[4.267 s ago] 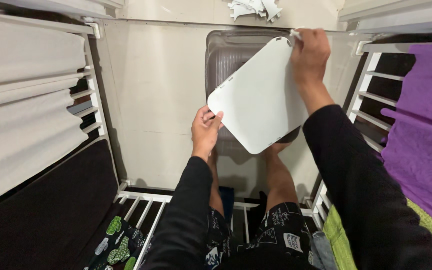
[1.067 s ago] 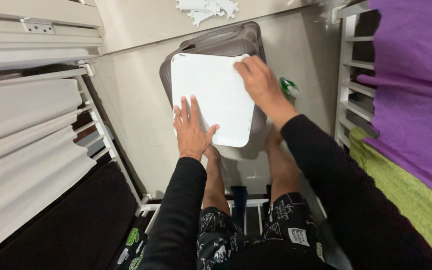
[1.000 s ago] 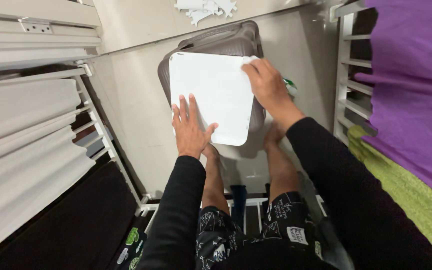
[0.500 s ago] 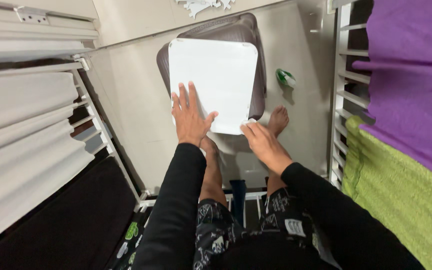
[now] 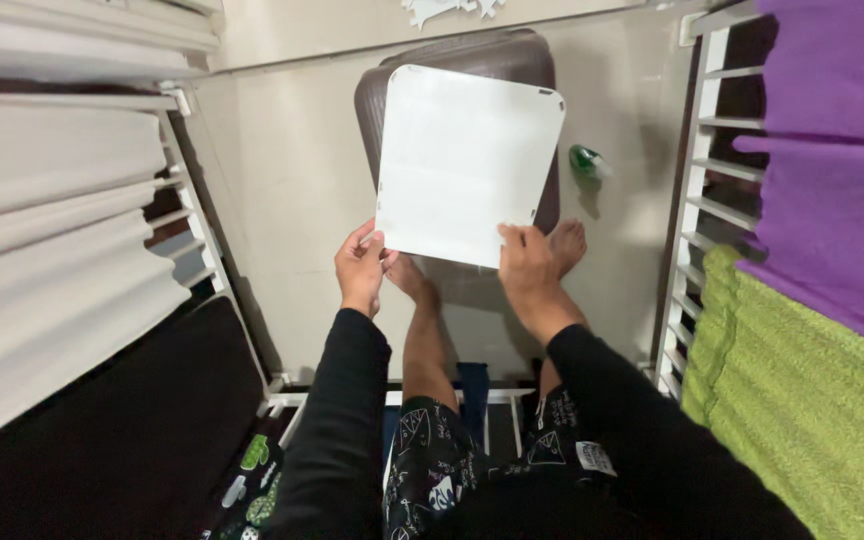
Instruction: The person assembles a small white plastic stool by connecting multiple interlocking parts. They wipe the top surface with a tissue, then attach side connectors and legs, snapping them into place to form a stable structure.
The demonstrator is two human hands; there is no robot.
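Our left hand (image 5: 360, 268) and right hand (image 5: 525, 268) each grip the near edge of a white board (image 5: 467, 165), held over a brown tub (image 5: 472, 60) on the floor (image 5: 292, 180); the tub's contents stay hidden; a green bottle (image 5: 586, 160) lies beside it.

Plain white board (image 5: 467, 160), no marks on it. Under it, a dark brownish-grey tub (image 5: 472, 52) with a ribbed look. Pale cream floor (image 5: 292, 170) all round. A small green bottle (image 5: 584, 160) there by the foot. Black sleeves (image 5: 347, 420), black shorts (image 5: 432, 465) with white doodle print. On one side purple cloth (image 5: 832, 150) over lime-green towel (image 5: 802, 400) on a white rack (image 5: 697, 200); on the other, white sheets (image 5: 52, 230), then black fabric (image 5: 102, 440) with green patches.
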